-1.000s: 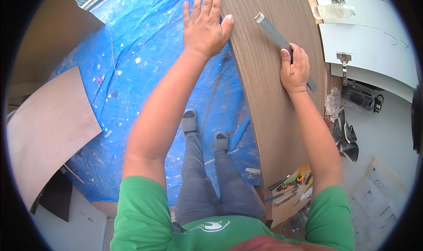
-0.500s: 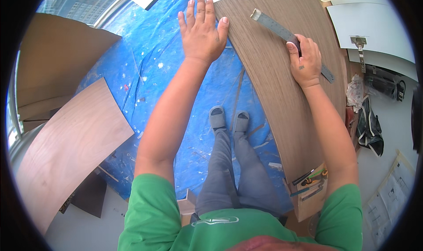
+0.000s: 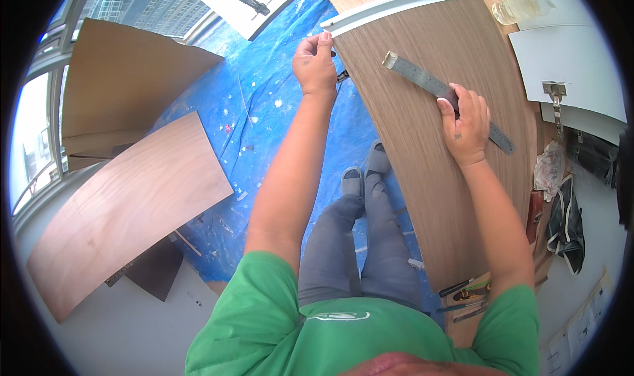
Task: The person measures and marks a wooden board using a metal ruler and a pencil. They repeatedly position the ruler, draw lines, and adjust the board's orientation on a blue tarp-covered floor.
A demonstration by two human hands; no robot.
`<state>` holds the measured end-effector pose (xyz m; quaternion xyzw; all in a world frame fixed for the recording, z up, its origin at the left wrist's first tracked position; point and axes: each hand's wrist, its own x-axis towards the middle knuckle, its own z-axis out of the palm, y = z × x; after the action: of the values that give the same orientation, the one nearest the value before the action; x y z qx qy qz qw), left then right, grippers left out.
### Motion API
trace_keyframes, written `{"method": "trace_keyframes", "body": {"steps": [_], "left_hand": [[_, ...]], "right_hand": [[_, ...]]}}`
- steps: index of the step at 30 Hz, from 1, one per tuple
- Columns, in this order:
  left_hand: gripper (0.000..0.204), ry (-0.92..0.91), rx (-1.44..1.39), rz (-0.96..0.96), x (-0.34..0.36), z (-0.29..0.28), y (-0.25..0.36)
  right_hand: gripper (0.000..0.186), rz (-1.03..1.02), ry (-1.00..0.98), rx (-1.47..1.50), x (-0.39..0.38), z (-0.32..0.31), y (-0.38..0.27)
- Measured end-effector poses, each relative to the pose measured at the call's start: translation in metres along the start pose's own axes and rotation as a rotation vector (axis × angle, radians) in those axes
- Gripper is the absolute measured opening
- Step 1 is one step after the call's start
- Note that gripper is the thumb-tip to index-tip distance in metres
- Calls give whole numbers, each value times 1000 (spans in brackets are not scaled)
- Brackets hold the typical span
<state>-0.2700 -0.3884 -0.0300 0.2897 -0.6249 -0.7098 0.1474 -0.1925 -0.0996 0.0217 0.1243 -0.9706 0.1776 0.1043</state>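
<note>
Head view, looking down past a green shirt and grey trousers.

Wood-grain panel (image 3: 436, 158): long brown board running from 12 o'clock down to about 5 o'clock, right of centre. A pale trim strip (image 3: 396, 7) caps its far end.

Right hand (image 3: 465, 128): at 2 o'clock from centre, palm down and fingers curled over a steel ruler (image 3: 422, 82), pressing it flat on the panel. The ruler lies diagonally, upper-left to lower-right, its far end near the trim strip and its near end sticking out past the hand toward 3 o'clock. So that hand is clamped on the ruler, not lifting it.

Left hand (image 3: 316, 64): at 12 o'clock, fingers pinched together on the panel's left edge, just under the trim strip corner. Something small and dark shows right below the fingers; too small to tell what it is or whether the hand grips it.

Around:
- blue tarp (image 3: 264, 118) on the floor under the legs, paint-spattered
- loose wood veneer board (image 3: 125, 211) at 9 o'clock, another brown sheet (image 3: 125, 78) behind it at 10 o'clock
- white panel with a metal hinge (image 3: 561, 65) at 2 o'clock, beside the wood-grain panel
- clear plastic bottle (image 3: 522, 6) at 1 o'clock
- pencils and small tools (image 3: 465, 293) at 5 o'clock, on the near end of the panel
</note>
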Motion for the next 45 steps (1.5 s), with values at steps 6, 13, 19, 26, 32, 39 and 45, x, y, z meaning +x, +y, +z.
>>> {"method": "trace_keyframes", "body": {"steps": [6,13,19,26,32,39,45], "left_hand": [[43,52,458,-275,19,-79,-7],[46,-284,457,52,-27,-108,21],[38,-618,805,555,-34,-69,55],[40,-639,826,591,-25,-72,32],[43,-560,849,613,-19,-70,29],[37,-527,745,594,5,-67,32],[36,-560,750,594,4,-67,34]], "right_hand": [[37,-110,19,124,4,-3,2],[39,-389,-197,300,50,-13,-36],[38,-585,-183,206,110,19,-55],[41,-593,-257,165,116,27,-55],[41,-631,-250,178,129,32,-62],[38,-616,-220,196,150,47,-71],[37,-564,-261,213,144,43,-71]]}}
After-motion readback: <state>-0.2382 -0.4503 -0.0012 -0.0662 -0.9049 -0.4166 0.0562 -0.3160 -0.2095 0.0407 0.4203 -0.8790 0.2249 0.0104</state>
